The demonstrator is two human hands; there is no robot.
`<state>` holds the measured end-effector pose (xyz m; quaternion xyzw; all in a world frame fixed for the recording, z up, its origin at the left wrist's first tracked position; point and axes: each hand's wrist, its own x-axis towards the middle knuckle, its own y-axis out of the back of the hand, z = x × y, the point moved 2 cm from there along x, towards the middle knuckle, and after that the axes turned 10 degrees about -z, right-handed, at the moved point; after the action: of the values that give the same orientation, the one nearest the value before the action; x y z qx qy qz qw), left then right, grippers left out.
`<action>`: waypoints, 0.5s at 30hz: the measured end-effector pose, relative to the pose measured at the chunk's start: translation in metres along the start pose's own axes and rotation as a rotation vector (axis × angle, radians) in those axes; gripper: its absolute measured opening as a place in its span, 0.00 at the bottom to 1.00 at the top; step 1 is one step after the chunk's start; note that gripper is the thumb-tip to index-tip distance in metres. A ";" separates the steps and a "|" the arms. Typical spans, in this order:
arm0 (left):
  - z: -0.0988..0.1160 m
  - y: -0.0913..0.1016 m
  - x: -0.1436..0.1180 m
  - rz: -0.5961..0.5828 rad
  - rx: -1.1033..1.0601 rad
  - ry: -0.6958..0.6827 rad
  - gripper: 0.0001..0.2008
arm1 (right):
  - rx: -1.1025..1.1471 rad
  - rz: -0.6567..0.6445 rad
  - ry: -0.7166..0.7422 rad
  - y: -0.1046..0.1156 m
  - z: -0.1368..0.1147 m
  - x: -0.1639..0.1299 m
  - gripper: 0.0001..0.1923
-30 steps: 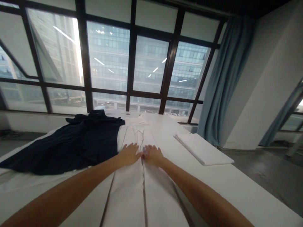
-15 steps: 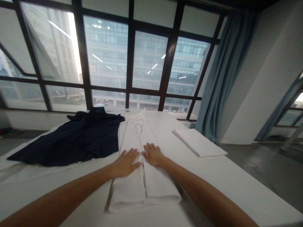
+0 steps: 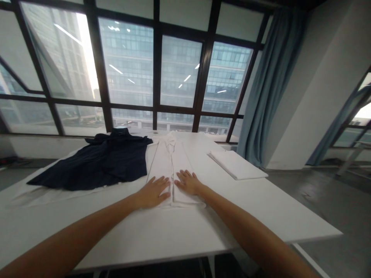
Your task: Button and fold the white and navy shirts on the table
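A white shirt (image 3: 169, 160), folded into a long narrow strip, lies down the middle of a white table (image 3: 261, 208), its collar toward the window. My left hand (image 3: 153, 192) rests flat on the strip's near end, left of the centre seam, fingers spread. Right of the seam, my right hand (image 3: 188, 182) lies flat in the same way, almost touching the left one. Neither hand holds anything.
A dark navy garment (image 3: 98, 162) is spread out on the table's left part. A folded white cloth (image 3: 236, 164) lies at the right, near the far edge. A large window wall stands behind the table, a blue curtain (image 3: 269, 88) at its right end. Grey floor lies to the right.
Both hands have slid back toward me along the white shirt to its near end. The view has pulled back, so the table's front edge now shows.
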<state>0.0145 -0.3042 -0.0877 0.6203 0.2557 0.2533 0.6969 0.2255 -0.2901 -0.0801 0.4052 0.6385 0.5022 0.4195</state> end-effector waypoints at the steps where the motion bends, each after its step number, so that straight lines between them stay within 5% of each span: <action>1: 0.001 -0.002 -0.003 -0.006 -0.011 -0.006 0.31 | 0.010 -0.014 0.008 -0.002 0.000 -0.003 0.38; 11: 0.023 -0.002 -0.001 0.002 -0.117 0.075 0.30 | 0.082 0.128 0.258 0.002 0.006 -0.012 0.32; 15: 0.001 0.011 -0.002 -0.031 -0.324 -0.049 0.24 | 0.178 0.226 0.192 0.013 0.036 -0.008 0.24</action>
<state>0.0128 -0.3050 -0.0764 0.5019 0.2038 0.2653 0.7976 0.2632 -0.2844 -0.0714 0.4602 0.6678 0.5241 0.2599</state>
